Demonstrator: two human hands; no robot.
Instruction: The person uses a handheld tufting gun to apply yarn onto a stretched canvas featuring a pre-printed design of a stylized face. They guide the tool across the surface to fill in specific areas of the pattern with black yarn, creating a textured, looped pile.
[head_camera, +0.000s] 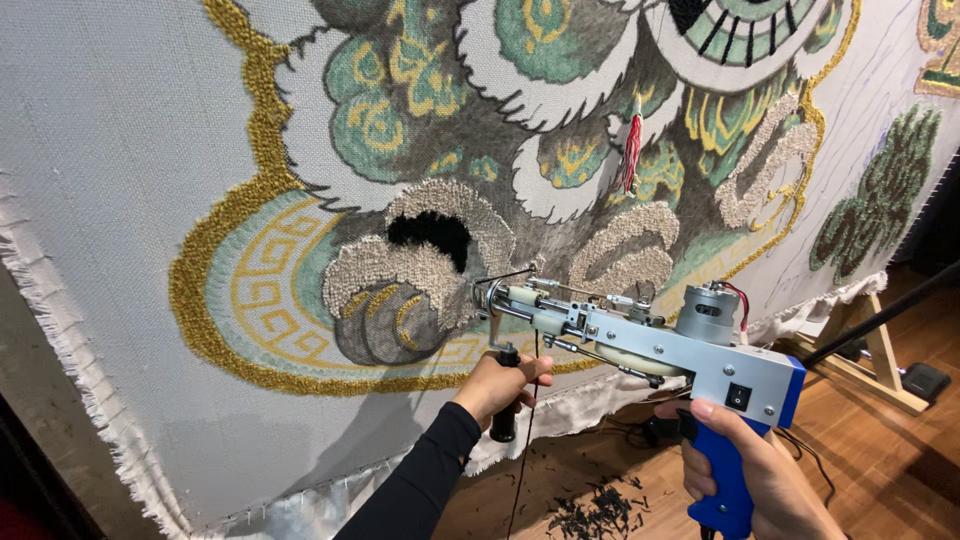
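A tufting gun (640, 335) with a silver body, grey motor and blue grip points its needle at a stretched grey cloth (110, 200). My left hand (497, 385) is wrapped round the gun's black front handle. My right hand (745, 470) grips the blue rear handle, index finger by the trigger. The needle tip (480, 290) touches the cloth beside a black tufted patch (432, 233) ringed by beige loops. The cloth carries a tufted design in gold, green, grey and white. A thin dark yarn (522, 450) hangs down from the gun.
A red yarn tassel (631, 150) dangles from the design. Dark yarn scraps (600, 510) litter the wooden floor. A wooden frame leg (880, 360) and a black bar (880, 315) stand at the right. Frayed cloth edges hang at the left and bottom.
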